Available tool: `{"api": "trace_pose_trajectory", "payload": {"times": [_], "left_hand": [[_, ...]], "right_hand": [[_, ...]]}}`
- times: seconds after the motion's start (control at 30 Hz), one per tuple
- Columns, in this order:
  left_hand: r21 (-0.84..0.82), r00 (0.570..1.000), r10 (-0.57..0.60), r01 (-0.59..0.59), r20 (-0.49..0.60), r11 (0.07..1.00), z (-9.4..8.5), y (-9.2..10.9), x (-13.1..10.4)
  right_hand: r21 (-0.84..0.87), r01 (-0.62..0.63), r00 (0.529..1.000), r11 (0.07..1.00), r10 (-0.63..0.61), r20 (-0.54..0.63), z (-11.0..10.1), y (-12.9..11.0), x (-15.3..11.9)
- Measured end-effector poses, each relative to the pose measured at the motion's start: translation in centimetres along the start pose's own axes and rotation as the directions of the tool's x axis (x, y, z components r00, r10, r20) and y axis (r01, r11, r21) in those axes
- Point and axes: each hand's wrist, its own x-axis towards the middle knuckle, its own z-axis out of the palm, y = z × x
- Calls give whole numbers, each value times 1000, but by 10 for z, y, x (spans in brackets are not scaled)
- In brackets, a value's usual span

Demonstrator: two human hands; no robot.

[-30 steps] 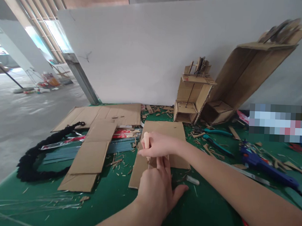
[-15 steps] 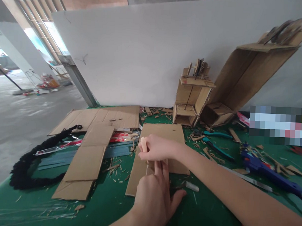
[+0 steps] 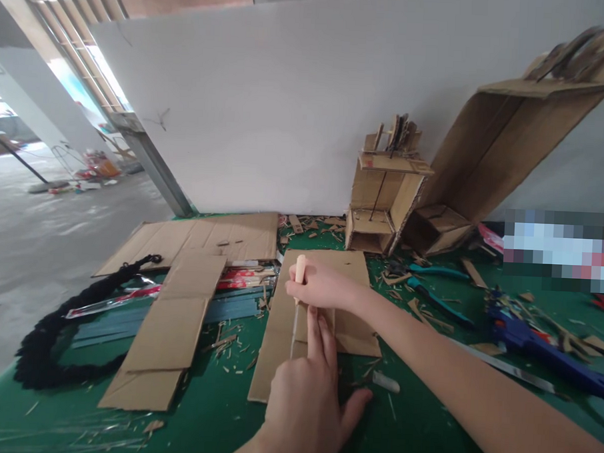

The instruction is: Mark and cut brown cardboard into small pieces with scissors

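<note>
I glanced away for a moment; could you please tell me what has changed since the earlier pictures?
The right hand has moved slightly forward, away from the person, and its pale handle stands more upright than just before. Nothing was let go; the left hand still lies partly on the cardboard sheet.

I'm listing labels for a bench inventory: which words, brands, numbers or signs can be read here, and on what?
None can be read.
Red packets: any print is too small and blurred.
Red-and-clear wrapper: too blurred to tell whether it bears text.
Small cardboard stand: a reddish mark on its top panel, unreadable.
Middle cardboard sheet: no lettering visible.
</note>
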Motion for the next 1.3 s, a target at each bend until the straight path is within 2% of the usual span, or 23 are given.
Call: {"api": "trace_pose_trajectory", "payload": {"times": [0.27, 0.67, 0.83, 1.07, 1.3], "left_hand": [[-6, 1000, 0, 0, -14, 1000, 1, -1, 0], [-11, 1000, -7, 6, -22, 1000, 4, -1, -1], [-34, 1000, -12, 12, -4, 999, 3, -1, 0], [-21, 993, -19, 21, 116, 1000, -11, -1, 5], [18, 995, -26, 24, 100, 1000, -12, 1, 6]], "right_hand": [[-22, -75, 989, 997, 72, -126, 8, 9, -1], [18, -142, 944, 990, 141, -298, 13, 1, -14], [63, -113, 951, 992, 126, -283, 13, 6, -17], [179, -140, 954, 974, 181, -239, 13, 6, -20], [144, -178, 943, 973, 211, -259, 6, 14, -29]]}}
